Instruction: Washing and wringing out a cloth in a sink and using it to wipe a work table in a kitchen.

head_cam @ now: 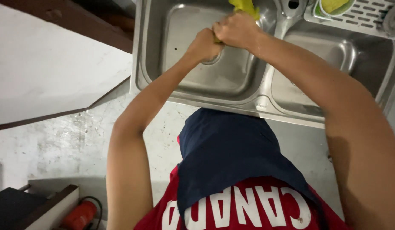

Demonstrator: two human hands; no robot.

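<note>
We see both hands meet over the left basin of a double stainless steel sink (244,91). The left hand (204,44) is clenched around the lower end of a yellow cloth (244,6), and the right hand (236,29) grips the same cloth just above it, the two fists touching. The cloth's free end sticks up past the right hand, above the basin. A tap base (290,10) stands between the two basins, and a pale dish rack (367,15) sits over the right basin, holding a green bowl (333,7). Below the sink lies a worn grey concrete floor (65,145). A red canister (80,215) rests near the lower left corner.
</note>
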